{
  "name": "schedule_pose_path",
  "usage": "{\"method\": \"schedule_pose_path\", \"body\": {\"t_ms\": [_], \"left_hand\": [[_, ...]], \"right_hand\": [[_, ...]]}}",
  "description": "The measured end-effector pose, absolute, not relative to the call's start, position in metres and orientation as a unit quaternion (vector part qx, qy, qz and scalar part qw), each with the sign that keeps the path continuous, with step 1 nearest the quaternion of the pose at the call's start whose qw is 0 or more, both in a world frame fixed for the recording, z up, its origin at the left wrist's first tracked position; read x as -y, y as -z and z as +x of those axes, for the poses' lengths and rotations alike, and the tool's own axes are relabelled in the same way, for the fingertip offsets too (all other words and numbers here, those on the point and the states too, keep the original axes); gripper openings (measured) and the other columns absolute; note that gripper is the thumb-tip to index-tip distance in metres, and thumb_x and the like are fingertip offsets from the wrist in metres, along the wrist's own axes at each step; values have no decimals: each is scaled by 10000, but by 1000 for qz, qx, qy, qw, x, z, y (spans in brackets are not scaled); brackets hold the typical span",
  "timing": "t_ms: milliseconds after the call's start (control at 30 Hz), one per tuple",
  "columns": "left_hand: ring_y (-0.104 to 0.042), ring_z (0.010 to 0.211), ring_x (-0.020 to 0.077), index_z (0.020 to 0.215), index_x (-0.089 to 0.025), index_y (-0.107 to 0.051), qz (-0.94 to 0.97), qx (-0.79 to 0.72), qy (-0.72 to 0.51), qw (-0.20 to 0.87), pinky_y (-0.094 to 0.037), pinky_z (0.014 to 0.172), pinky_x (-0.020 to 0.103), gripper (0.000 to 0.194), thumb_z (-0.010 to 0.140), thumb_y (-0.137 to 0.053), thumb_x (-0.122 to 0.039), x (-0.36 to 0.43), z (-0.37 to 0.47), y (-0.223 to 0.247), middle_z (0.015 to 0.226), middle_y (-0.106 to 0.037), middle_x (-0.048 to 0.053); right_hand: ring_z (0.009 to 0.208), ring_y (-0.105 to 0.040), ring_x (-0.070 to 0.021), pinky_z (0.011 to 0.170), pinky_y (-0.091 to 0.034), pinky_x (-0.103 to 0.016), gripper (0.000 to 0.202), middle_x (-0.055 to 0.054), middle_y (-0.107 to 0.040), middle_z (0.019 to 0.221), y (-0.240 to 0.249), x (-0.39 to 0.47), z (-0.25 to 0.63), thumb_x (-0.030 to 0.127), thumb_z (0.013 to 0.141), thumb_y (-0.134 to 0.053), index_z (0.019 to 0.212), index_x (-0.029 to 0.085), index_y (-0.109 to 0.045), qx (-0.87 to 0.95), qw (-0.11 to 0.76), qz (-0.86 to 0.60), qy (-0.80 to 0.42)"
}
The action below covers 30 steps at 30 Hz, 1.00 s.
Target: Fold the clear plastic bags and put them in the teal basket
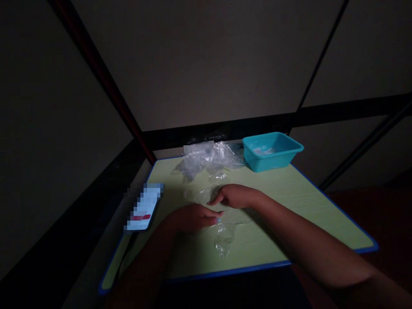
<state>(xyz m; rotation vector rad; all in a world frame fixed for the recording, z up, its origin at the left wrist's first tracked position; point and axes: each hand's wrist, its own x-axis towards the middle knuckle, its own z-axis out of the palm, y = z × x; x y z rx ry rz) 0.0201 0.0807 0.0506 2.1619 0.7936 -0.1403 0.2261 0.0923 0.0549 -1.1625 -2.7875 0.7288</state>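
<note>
A clear plastic bag (224, 240) lies crumpled on the yellow-green table (277, 231), under and between my hands. My left hand (195, 216) reaches in from the left with thumb and forefinger closed on the bag. A small bluish spot shows at its fingertips, too small to name. From the right, my right hand (240, 196) bends over the bag's far part, forefinger pointing down to the left and the other fingers curled. Its grip on the film is partly hidden. Just beyond the hands sits a pile of clear plastic bags (209, 158).
A turquoise plastic basin (268, 161) stands at the back right, with some clear or whitish material inside. On the left edge lies a phone (144, 210) with a lit, blurred screen. Blue edging (231, 271) borders the table. A panelled wall (212, 64) rises behind it.
</note>
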Motion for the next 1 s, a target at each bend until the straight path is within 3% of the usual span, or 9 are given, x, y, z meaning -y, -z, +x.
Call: {"method": "schedule_pose_path", "body": {"t_ms": [133,300,433,533,800,900,1000], "left_hand": [[-467,473,79,1312,-288,-501,838,-314,95,436,-378,563,194,483,888,-396,-493,-78,21,-54,665,-659,-55],[-460,421,92,1296,-288,-526,836,-314,102,438,-370,533,195,494,879,-399,-521,-77,21,-55,494,-549,-63],[-453,395,101,1311,-319,-500,836,-315,100,438,-382,568,206,487,883,-394,-526,-74,22,-59,403,-482,-81],[-461,395,107,1317,-304,-494,835,-311,95,444,-387,573,210,490,886,-393,-515,-73,23,-61,377,-462,-82],[-444,374,87,1305,-297,-513,831,-305,91,457,-371,513,192,458,893,-416,-472,-74,22,-57,397,-450,-86],[-487,434,105,1275,-227,-554,833,-349,-28,429,-394,511,214,473,892,-409,-463,-80,25,-52,495,-521,-56],[-581,652,153,1172,-153,-616,839,-412,-201,294,-463,658,262,437,904,-378,-403,-89,28,-44,716,-627,24]], "right_hand": [[941,-619,-175,800,-420,-241,519,-22,-645,1146,-51,-89,223,104,785,-472,1237,336,-579,889,29,-419,-182],[944,-585,-222,788,-419,-312,472,-98,-578,1091,-39,-88,209,207,864,-428,1307,350,-506,885,16,-461,-62],[1012,-524,-249,820,-393,-350,514,-110,-515,1119,-35,-95,204,236,879,-409,1378,361,-397,870,38,-490,-36],[1024,-498,-261,823,-380,-358,550,-116,-491,1117,-34,-102,205,245,885,-399,1417,356,-319,843,53,-535,-29],[1007,-502,-259,797,-392,-340,465,-122,-517,1059,-34,-106,213,358,914,-355,1370,287,-415,814,85,-573,-26],[997,-519,-254,812,-394,-329,449,-120,-548,1045,-34,-105,215,314,889,-397,1326,236,-463,818,88,-568,-26],[985,-544,-252,827,-393,-324,435,-117,-578,1053,-34,-107,219,266,867,-419,1294,205,-477,814,93,-572,-25]]}}
